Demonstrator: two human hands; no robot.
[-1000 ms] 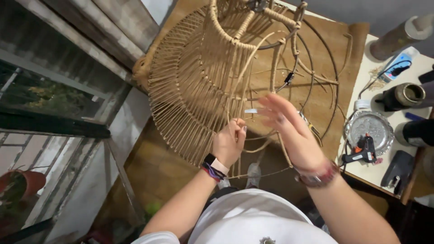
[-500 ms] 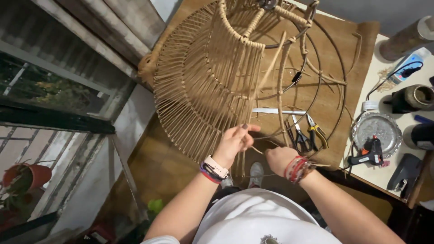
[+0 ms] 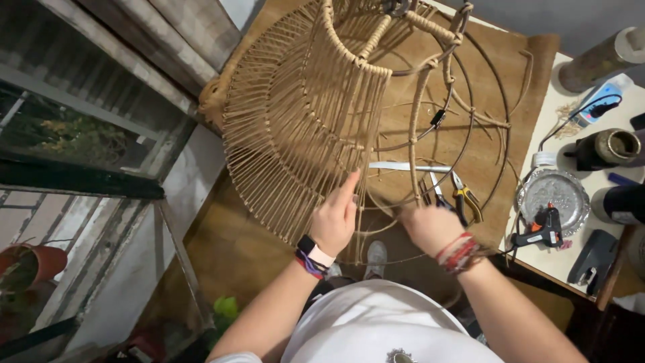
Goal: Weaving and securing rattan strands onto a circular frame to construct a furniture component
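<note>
Table: the table (image 3: 517, 60) is covered in brown board under the work, with a pale strip at the person's right.
Wire frame: the round wire frame (image 3: 349, 114), half wound with tan cord, stands tilted on the table, before both hands.
Left hand: the left hand (image 3: 334, 218) lies open, fingers flat against the wound cords at the frame's lower edge.
Right hand: the right hand (image 3: 430, 227) is curled shut on a thin frame wire.
Pliers: yellow-handled pliers (image 3: 463, 198) lie just beside the right hand.
Glue gun: a black glue gun (image 3: 537, 232) lies on the pale strip.
</note>
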